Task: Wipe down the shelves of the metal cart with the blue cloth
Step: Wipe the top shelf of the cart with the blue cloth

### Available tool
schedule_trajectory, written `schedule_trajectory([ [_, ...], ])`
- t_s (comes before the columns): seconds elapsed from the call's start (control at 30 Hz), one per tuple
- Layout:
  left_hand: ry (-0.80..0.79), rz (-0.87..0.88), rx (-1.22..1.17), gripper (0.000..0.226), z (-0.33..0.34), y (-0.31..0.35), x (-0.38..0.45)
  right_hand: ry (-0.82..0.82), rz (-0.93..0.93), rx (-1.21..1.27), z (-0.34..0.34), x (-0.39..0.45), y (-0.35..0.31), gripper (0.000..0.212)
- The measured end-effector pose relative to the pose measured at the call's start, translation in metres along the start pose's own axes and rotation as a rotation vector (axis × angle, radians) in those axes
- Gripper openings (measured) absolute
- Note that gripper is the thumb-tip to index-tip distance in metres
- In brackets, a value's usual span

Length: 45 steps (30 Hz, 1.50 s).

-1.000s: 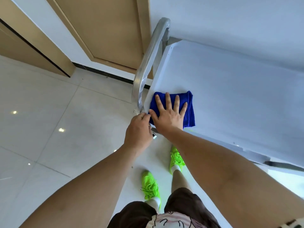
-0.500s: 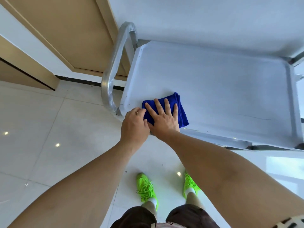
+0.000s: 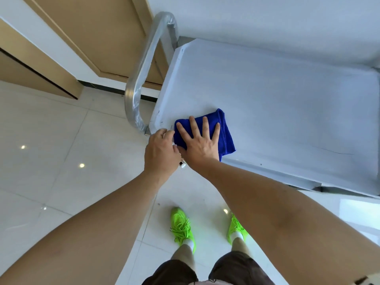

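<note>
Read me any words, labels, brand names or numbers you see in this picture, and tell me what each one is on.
None: no readable text shows anywhere in the head view.
The top shelf of the metal cart, its handle and the blue cloth under the right hand carry no lettering.
A small white piece by the left hand is too small to tell whether it bears print.
The green shoes show no legible brand.

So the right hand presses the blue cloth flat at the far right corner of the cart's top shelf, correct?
Not quite. The head view shows the right hand pressing the blue cloth flat at the near left corner of the top shelf, beside the handle.
</note>
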State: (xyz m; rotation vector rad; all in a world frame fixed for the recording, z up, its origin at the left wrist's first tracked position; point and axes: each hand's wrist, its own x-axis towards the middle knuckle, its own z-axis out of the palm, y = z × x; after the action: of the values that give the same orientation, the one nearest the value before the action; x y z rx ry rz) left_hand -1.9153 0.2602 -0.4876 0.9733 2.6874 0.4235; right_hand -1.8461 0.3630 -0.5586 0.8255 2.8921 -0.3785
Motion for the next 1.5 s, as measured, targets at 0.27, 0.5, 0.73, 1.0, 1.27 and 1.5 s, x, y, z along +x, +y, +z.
schedule_trajectory([
  [0.27,0.027,-0.039,0.002,0.038,-0.018,-0.063,0.002,0.046,-0.012,-0.051,0.010,0.027,-0.054,0.070],
  [0.5,0.017,-0.008,-0.013,0.040,-0.021,-0.072,0.002,0.078,-0.013,-0.071,0.010,0.031,-0.062,0.069],
  [0.73,0.013,0.083,-0.003,0.038,-0.018,-0.045,0.000,0.082,-0.032,-0.062,0.007,0.016,-0.038,0.070],
  [1.0,-0.058,0.174,0.012,0.042,0.001,0.013,-0.008,0.062,-0.004,-0.063,-0.001,-0.024,0.019,0.068],
  [1.27,-0.124,0.209,0.058,0.038,0.026,0.079,-0.013,0.061,0.031,-0.071,-0.010,-0.071,0.087,0.065],
  [1.5,-0.181,0.287,0.070,0.039,0.053,0.146,-0.018,0.042,0.059,-0.044,-0.018,-0.110,0.141,0.062],
])
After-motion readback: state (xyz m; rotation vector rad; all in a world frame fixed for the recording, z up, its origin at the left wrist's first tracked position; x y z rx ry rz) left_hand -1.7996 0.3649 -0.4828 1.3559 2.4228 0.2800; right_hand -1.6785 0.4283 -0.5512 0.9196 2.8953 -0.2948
